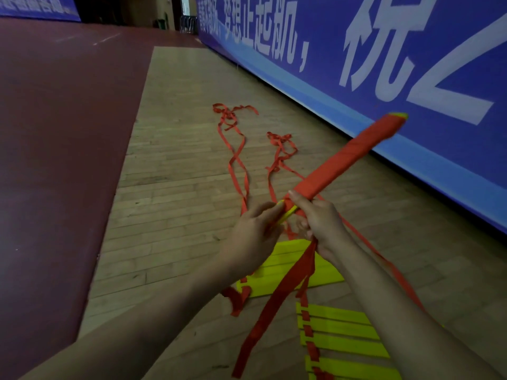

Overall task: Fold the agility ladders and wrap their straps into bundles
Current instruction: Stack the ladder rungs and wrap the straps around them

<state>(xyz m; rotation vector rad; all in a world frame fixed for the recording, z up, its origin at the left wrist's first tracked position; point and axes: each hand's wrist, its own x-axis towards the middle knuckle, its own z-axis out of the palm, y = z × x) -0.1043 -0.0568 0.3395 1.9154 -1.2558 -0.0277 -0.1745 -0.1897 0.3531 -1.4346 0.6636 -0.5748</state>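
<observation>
Left hand (255,231) pinches the bundle (343,160) at its near end; right hand (323,223) grips beside it. I judge it light, stiff; its loose strap (285,286) limp, slippery.

The bundle (345,157) is wrapped in solid red, with bright yellow showing at both tips. The loose straps (225,114) are the same red. The flat rungs (337,333) are neon yellow, threaded with red dashes. The floor (178,160) is pale tan planks, the mat (55,133) maroon, and the banner (315,28) blue with white characters.
</observation>
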